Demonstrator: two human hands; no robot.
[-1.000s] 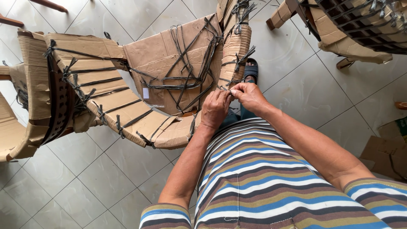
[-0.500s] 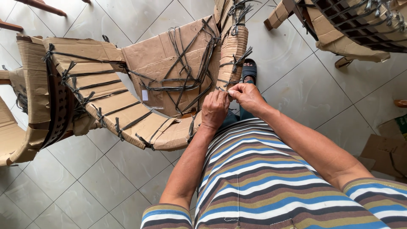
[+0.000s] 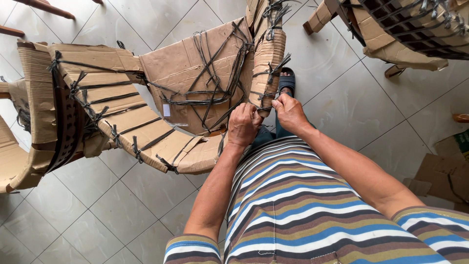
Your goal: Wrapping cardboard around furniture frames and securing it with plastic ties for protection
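Both forearms reach forward from a striped shirt point(image 3: 312, 215) and meet at the lower end of a cardboard-wrapped chair leg point(image 3: 267, 63). The left hand point(image 3: 243, 126) is curled into a loose fist, knuckles up, fingers closed on the dark twine point(image 3: 264, 95) bound round the leg. The right hand point(image 3: 289, 112) sits just beside it, nearly touching, thumb and fingers pinched shut on the same twine. The chair point(image 3: 146, 107) lies tipped on the tiled floor point(image 3: 342, 98), with a sandal point(image 3: 287, 80) just past the hands.
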